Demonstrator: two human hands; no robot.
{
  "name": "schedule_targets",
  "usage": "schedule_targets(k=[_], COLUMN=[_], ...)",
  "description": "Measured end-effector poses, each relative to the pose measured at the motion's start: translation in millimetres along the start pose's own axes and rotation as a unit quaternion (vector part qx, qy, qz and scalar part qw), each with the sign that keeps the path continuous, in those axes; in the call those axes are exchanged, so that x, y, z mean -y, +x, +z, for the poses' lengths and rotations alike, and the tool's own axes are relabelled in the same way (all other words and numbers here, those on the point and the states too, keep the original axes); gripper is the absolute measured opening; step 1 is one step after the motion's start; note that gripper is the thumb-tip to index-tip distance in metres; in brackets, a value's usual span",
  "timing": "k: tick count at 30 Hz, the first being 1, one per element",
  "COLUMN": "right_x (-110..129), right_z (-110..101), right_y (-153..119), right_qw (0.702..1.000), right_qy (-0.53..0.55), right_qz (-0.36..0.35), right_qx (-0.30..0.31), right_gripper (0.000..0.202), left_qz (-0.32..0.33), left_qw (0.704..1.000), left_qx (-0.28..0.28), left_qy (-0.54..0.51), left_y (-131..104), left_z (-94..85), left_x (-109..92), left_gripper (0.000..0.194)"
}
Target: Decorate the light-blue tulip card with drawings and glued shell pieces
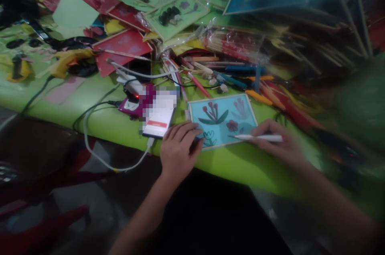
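A blue card (221,106) with a pale stick frame lies near the table's front edge, bearing several drawn or cut flowers. My left hand (182,146) rests at the card's lower left corner, fingers apart and slightly bent, beside a lit phone (159,112). In my right hand (275,140), fingers pinch a white pen (264,138) whose tip points left over the card, just below the dark red flower (232,126). Whether the tip touches the card cannot be made out.
Left of the phone sits a purple power strip (135,104) with cables. Behind the card lie pens, sticks and a red marker (198,84). Yellow glue gun (70,60), framed red card (124,48) and framed green card (177,14) are farther back.
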State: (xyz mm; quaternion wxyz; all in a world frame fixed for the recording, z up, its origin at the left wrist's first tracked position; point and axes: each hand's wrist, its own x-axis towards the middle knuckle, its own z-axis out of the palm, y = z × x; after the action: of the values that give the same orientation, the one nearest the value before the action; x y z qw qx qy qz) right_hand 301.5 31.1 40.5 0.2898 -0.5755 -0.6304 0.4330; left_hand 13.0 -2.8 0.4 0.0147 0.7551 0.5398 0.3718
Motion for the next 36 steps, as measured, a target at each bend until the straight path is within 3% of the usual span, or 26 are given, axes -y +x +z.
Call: schedule_targets(k=[21,36], right_x=[-4.6,-0.9], right_z=[-5.9,-4.4], right_y=[-1.2,-1.4], right_qw=[0.999,1.000], right_qy=[0.033,0.007], right_qz=[0.010,0.021], right_qx=[-0.019,-0.020], right_gripper=[0.029,0.036], left_qz=[0.000,0.003], left_qw=[1.000,1.000], left_qx=[-0.002,0.002], left_qy=[-0.004,0.000], left_y=[-0.8,-0.7], left_z=[0.9,0.7], left_x=[1.0,1.8], left_gripper=[0.013,0.011])
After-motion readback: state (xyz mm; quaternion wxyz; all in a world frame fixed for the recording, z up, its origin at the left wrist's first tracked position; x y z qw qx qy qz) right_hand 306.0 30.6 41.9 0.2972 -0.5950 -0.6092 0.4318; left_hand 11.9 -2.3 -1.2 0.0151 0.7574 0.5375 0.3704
